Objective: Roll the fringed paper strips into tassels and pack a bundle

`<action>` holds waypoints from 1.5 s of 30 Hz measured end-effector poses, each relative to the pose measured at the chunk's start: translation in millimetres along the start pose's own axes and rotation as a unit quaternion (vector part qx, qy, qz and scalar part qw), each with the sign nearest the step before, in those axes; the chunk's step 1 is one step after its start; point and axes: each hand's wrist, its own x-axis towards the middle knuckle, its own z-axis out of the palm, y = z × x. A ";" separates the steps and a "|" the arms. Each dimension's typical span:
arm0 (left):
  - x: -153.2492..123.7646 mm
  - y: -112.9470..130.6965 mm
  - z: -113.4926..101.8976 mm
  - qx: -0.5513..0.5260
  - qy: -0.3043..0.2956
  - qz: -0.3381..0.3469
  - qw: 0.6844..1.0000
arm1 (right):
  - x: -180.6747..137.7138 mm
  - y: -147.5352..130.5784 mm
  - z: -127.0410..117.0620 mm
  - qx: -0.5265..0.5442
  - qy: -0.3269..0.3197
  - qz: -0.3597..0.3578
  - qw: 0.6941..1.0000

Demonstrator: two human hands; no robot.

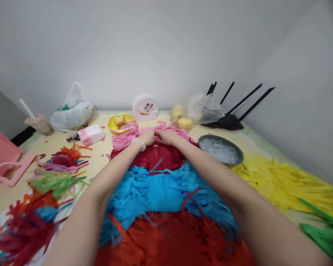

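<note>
Clock face laid on the table, you at six. Your left hand (pixel 147 137) and right hand (pixel 166 137) meet at twelve, close together, fingers curled inward over the pink fringe (pixel 120 141). Blur there; cannot tell whether either hand pinches a strip. White band (pixel 142 145) round your left wrist.

Fringed piece runs from twelve down to six beneath your forearms: pink at the far end, then the dark red band (pixel 144 159), blue band (pixel 162 188), orange-red band (pixel 169 238) nearest you.

Around it: apple (pixel 119 120) in a yellow bowl (pixel 110 125) at eleven; white plastic bag (pixel 72 116) and straw-topped cup (pixel 40 125) at ten; multicoloured fringe bundles (pixel 57 181) at eight to nine. Yellow fruit (pixel 184 123) at one, dark oval dish (pixel 241 157) at two, loose yellow fringe (pixel 283 184) at three, green strips (pixel 322 236) at four.
</note>
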 end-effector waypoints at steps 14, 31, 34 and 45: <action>47.8 -48.3 26.9 -0.009 -0.095 -0.046 0.994 | 9.2 30.7 5.8 0.006 -0.030 0.030 0.999; 45.0 -39.9 18.0 0.060 -0.079 -0.008 0.995 | 10.2 30.5 0.3 -0.005 -0.044 0.033 0.998; 42.1 -39.2 19.8 0.084 -0.077 -0.017 0.993 | 10.3 30.1 -0.1 -0.007 -0.041 0.034 0.999; 35.7 -44.1 12.8 0.108 0.074 -0.105 0.986 | -22.9 -22.8 -8.8 -0.008 0.058 -0.021 0.998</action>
